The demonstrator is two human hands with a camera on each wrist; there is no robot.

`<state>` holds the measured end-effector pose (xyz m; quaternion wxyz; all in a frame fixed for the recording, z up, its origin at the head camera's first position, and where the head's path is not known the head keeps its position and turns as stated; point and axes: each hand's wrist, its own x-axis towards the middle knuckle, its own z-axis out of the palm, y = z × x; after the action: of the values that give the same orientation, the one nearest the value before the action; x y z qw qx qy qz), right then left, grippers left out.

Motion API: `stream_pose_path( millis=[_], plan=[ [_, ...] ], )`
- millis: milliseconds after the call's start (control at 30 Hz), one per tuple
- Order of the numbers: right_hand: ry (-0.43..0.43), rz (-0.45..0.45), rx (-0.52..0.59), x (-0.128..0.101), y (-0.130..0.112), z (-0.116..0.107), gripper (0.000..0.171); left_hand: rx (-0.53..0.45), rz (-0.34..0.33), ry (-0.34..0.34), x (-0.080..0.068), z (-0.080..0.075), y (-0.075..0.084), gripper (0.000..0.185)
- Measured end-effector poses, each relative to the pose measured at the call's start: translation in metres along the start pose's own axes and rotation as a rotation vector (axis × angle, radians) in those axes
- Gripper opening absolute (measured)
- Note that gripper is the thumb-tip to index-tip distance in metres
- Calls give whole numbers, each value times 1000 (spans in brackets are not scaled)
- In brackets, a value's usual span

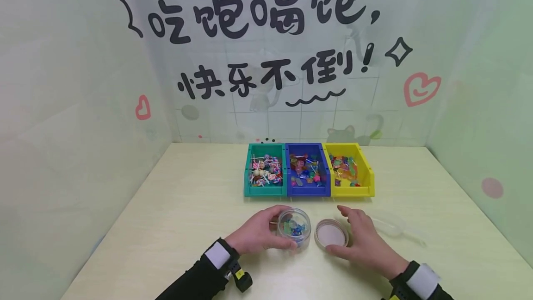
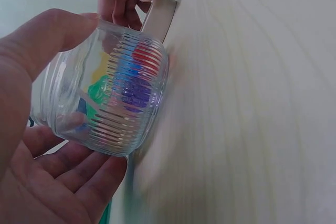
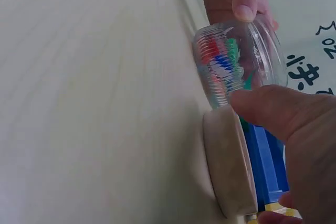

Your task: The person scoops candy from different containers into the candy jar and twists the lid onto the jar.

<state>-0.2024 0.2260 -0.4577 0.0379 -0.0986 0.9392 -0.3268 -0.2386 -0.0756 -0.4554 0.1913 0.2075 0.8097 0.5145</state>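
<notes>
A: What is the largest thing in view?

B: A pale wooden tabletop (image 1: 175, 207), walled in by light panels printed with black Chinese lettering and pink hearts.

A: What stands on it?

B: At the far middle, three open bins sit side by side, touching: a green bin (image 1: 250, 175) on the left holding lollipops, a blue bin (image 1: 322, 165) in the middle and a yellow bin (image 1: 366, 170) on the right, both holding mixed coloured sweets.

A: And nearer the person?

B: A small clear ribbed jar (image 1: 294, 228) stands upright, without its lid, just in front of the bins. Coloured sweets lie inside it. Just to its right lies its round lid (image 1: 331, 234), flat on the tabletop. Further right lies a clear plastic scoop (image 1: 391, 224), faint and hard to make out.

A: What are the hands doing?

B: The left hand (image 1: 256, 233) is wrapped around the jar, thumb on the near side, fingers curled round the far wall, so that grip is clamped on the jar. The right hand (image 1: 362, 237) arches over the lid, its thumb at the near rim; fingers spread, that grip apart.
</notes>
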Motion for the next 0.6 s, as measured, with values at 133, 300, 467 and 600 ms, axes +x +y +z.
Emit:
stream_pose_path(
  millis=[133,300,467,600],
  plan=[
    [-10,6,-26,1,2,7,110,-7,-2,1,0,0,0,73],
    [-36,36,-10,2,1,9,110,-12,-1,2,0,0,-1,73],
    [-51,77,40,1,-2,8,107,-11,-2,3,0,0,-1,73],
    [-50,106,110,-2,-4,3,102,-9,0,2,0,0,-1,74]
  ],
)
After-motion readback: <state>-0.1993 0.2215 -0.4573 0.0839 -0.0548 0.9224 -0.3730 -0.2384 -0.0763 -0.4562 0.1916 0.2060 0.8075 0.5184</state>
